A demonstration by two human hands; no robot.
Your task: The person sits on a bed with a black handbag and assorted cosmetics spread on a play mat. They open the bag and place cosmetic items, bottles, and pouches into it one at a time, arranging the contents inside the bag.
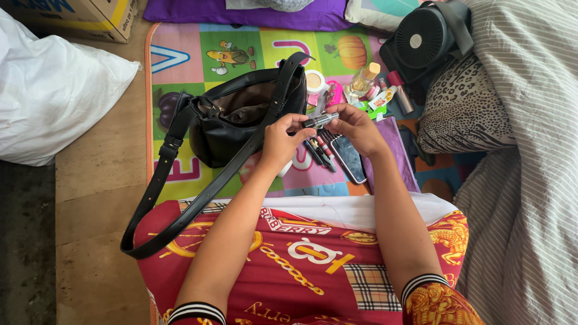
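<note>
My left hand (283,137) and my right hand (356,127) meet above the colourful play mat (180,78), both gripping a small dark, silvery cosmetic tube (319,121) held level between the fingertips. Just left of my hands an open black handbag (238,123) lies on the mat, its long strap (162,180) looping toward my lap. Under my hands lie several pens or pencils (322,151) and a dark phone (349,159).
Small bottles and cosmetics (370,90) are scattered beyond my hands. A black fan (421,39) and a leopard-print cushion (463,108) sit at the right beside striped bedding (530,180). A white sack (48,90) lies left, a cardboard box (78,15) behind it.
</note>
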